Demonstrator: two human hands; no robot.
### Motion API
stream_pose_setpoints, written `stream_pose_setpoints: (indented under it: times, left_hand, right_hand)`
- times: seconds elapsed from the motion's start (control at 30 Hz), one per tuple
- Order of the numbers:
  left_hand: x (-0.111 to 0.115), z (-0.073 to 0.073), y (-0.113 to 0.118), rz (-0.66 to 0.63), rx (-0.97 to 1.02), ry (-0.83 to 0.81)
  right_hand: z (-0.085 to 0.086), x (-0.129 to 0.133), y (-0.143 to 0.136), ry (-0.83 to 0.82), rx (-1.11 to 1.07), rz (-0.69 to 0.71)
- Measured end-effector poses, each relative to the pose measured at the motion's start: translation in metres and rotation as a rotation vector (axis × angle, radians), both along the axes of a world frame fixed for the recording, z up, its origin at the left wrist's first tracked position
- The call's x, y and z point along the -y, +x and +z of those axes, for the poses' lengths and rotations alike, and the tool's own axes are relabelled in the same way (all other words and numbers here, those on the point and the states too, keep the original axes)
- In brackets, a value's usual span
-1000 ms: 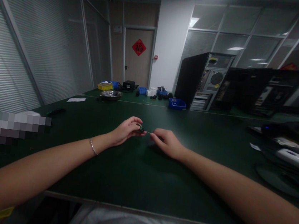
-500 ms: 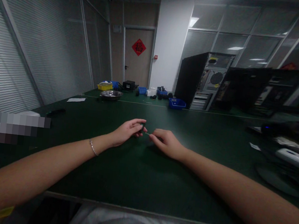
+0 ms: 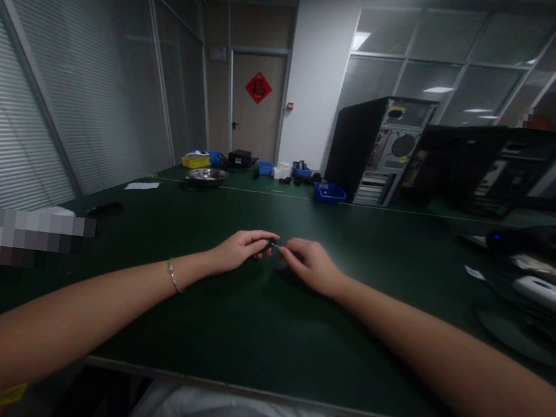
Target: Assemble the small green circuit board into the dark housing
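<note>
Over the middle of the dark green table (image 3: pixel 223 336), my left hand (image 3: pixel 240 251) pinches a small dark piece (image 3: pixel 270 243) between thumb and fingers. Its exact kind is too small to tell. My right hand (image 3: pixel 314 265) faces it from the right, thumb and forefinger closed on the end of a thin, light-coloured rod (image 3: pixel 276 246). The rod spans the narrow gap between the hands, its left end meeting the dark piece. Fingers hide most of both items. A silver bracelet (image 3: pixel 174 277) circles my left wrist.
A shiny metal bowl (image 3: pixel 206 176) and a blue tray (image 3: pixel 328 193) stand at the back, near a black computer tower (image 3: pixel 377 153). White paper (image 3: pixel 142 186) lies at the left. Cables and devices (image 3: pixel 549 293) crowd the right side.
My left hand has turned slightly and its forefinger has come down over the dark piece, closer to my right hand. The right hand stays nearly in place.
</note>
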State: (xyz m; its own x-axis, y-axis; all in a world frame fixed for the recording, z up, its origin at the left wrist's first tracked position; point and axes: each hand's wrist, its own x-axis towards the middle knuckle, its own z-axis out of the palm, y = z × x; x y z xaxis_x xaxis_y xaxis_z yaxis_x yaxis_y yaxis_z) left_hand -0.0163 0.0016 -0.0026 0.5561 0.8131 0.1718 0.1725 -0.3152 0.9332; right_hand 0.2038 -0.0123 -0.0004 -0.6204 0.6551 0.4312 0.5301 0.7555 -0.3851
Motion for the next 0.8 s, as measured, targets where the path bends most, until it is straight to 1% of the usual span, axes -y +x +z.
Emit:
stream_pose_setpoints:
  times: [0.13, 0.27, 0.37, 0.47, 0.63, 0.8]
  left_hand:
    - [0.0024, 0.0034, -0.0003, -0.013, -0.046, 0.033]
    - [0.0027, 0.0043, -0.0018, -0.043, -0.051, 0.071]
    - [0.0037, 0.0045, -0.0026, -0.064, -0.096, 0.111]
    - [0.0045, 0.0039, -0.0019, -0.047, -0.111, 0.153]
    - [0.003, 0.0016, -0.0005, -0.039, -0.061, 0.162]
    - [0.0028, 0.0017, -0.0026, -0.012, -0.109, 0.278]
  right_hand:
    - [-0.0012, -0.002, 0.0002, 0.007, 0.009, -0.036]
    - [-0.0023, -0.0032, 0.0004, 0.013, 0.036, -0.065]
    - [-0.0026, -0.0036, 0.0003, 0.02, 0.044, -0.071]
    - [-0.0022, -0.0036, 0.0001, 0.023, 0.053, -0.067]
    - [-0.0015, -0.0036, 0.0, 0.011, 0.054, -0.073]
    - [-0.0023, -0.0042, 0.0001, 0.01, 0.058, -0.076]
